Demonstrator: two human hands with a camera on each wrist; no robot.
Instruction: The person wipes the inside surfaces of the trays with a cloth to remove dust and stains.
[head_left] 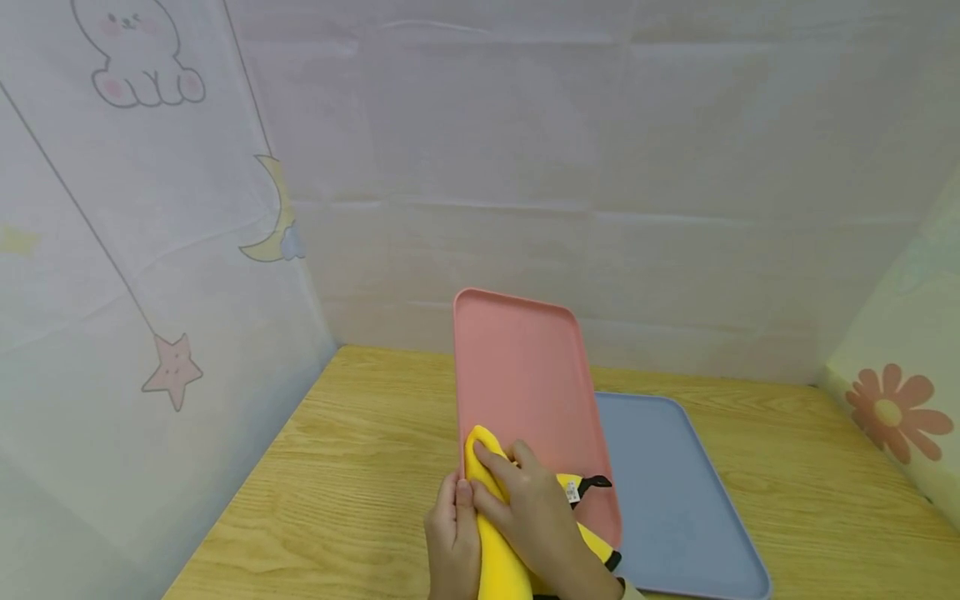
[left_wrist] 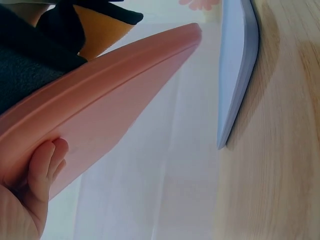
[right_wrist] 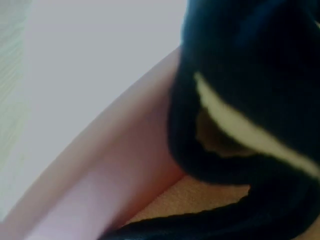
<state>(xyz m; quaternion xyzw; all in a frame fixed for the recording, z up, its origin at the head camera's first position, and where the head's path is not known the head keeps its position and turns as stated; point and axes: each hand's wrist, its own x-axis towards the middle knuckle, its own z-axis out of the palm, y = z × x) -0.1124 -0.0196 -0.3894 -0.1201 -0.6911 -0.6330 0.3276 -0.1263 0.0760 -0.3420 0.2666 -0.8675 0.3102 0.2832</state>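
Observation:
My left hand (head_left: pixel 453 529) grips a pink tray (head_left: pixel 525 367) by its left edge. The thumb lies at the front, and curled fingers (left_wrist: pixel 42 167) show against the underside in the left wrist view. The tray is tilted up, its far end raised. Across its lower part lies a yellow cloth (head_left: pixel 498 562) with black trim, a white tag and a black loop. My right hand (head_left: pixel 536 512) holds this bunched cloth against the tray near the left rim. In the right wrist view, blurred black folds (right_wrist: pixel 220 170) of the cloth fill much of the picture; the fingers are hidden there.
A blue-grey tray (head_left: pixel 667 492) lies flat on the wooden table (head_left: pixel 360 467), to the right of the pink one and partly behind it. Pale printed sheets (head_left: pixel 570 167) hang behind the table and at both sides.

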